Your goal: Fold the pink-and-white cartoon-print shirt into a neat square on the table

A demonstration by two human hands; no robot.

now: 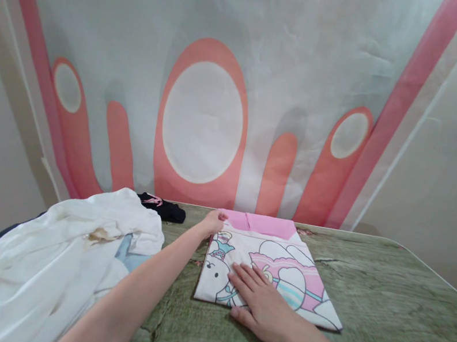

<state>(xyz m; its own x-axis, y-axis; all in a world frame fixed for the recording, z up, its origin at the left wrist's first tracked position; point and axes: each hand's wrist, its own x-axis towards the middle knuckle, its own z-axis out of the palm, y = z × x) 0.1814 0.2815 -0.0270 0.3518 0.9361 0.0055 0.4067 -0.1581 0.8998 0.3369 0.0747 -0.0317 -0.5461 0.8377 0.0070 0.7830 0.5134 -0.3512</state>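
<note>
A folded printed cloth point(283, 273) lies flat in front of me, white with cartoon figures and a pink band along its far side. Its exact kind does not show in this fold. My left hand point(214, 223) reaches to its far left corner, fingers curled in and closed on the edge there. Flat on the near part of the print rests my right hand point(262, 308), palm down with fingers stretched out, holding nothing.
A heap of loose white cloth point(66, 249) with some blue covers the left side. Behind it lies a black cloth item point(164, 210) with a pink mark. The wood-patterned table point(386, 302) meets a grey and pink printed backdrop point(271, 44).
</note>
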